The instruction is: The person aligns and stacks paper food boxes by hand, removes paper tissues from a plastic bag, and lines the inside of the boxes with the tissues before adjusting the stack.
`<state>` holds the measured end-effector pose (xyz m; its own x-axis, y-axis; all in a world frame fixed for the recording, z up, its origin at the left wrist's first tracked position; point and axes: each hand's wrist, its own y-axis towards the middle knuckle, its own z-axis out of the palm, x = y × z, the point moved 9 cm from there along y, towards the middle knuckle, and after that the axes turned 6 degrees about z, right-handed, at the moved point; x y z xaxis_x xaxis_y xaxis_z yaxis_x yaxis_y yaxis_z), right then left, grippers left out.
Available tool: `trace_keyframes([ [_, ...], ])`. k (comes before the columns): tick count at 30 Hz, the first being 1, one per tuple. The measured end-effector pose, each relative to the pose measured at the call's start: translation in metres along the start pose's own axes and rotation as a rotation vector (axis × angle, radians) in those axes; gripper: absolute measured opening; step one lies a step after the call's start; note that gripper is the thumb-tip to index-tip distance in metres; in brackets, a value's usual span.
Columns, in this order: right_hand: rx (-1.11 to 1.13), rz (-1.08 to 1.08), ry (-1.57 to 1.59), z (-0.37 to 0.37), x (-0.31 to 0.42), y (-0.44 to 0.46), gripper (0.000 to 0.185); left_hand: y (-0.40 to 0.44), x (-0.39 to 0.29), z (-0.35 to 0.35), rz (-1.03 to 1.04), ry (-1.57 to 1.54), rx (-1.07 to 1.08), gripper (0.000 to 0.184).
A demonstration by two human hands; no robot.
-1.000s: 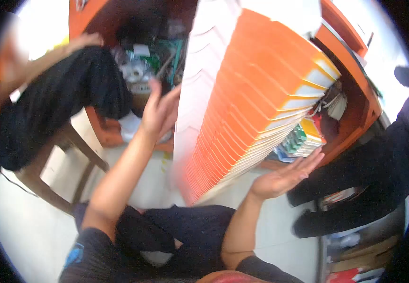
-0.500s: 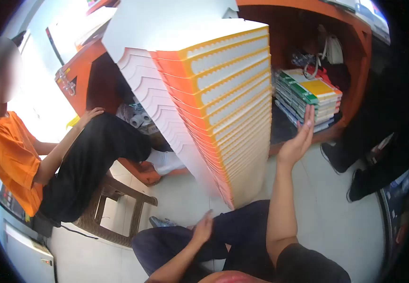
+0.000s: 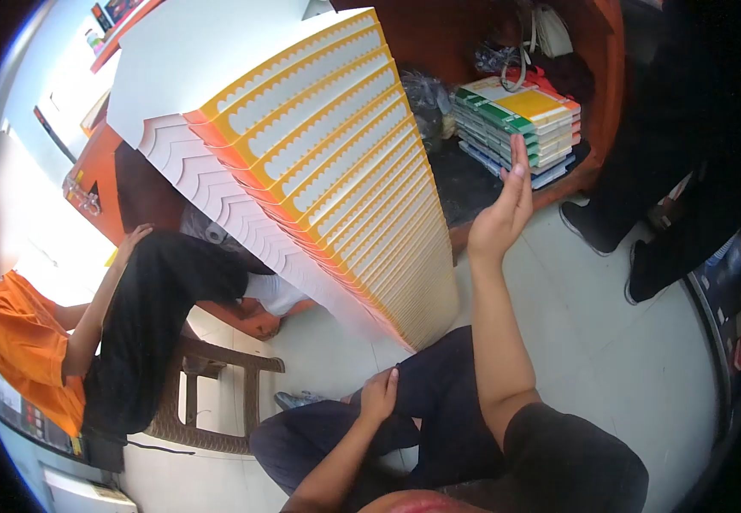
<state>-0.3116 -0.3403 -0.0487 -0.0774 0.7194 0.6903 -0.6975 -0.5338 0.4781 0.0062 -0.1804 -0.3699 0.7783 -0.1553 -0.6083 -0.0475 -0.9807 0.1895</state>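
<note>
A tall, leaning stack of nested printed cardboard pieces [image 3: 336, 197] rises from the floor in front of me. They are white with orange and yellow scalloped borders, and their white flaps fan out on the left. My right hand [image 3: 501, 214] is raised to the right of the stack, fingers stretched out and holding nothing. A gap shows between it and the stack. Low down, my left hand [image 3: 379, 395] lies on my leg [image 3: 439, 376] with its fingers extended and nothing visible in it.
Behind the stack, an orange cabinet [image 3: 597, 94] holds a pile of green, yellow and white packs [image 3: 516, 120] and bags. At left, a person in an orange shirt [image 3: 24, 342] sits on a brown stool [image 3: 217, 352]. Another person's dark shoes [image 3: 593, 229] stand at right.
The view has shifted, and the stack now leans further left in it. My left hand has come down onto my leg. My right hand stays raised and open.
</note>
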Motion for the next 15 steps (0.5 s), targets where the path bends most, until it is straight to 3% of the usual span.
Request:
trace_keyframes([
  [14, 0.049, 0.069, -0.011, 0.009, 0.001, 0.000, 0.055, 0.000, 0.009, 0.004, -0.054, -0.053, 0.053, 0.048],
  [15, 0.091, 0.117, -0.033, 0.012, -0.006, 0.000, 0.056, 0.001, 0.005, -0.004, -0.022, -0.084, -0.043, 0.047],
])
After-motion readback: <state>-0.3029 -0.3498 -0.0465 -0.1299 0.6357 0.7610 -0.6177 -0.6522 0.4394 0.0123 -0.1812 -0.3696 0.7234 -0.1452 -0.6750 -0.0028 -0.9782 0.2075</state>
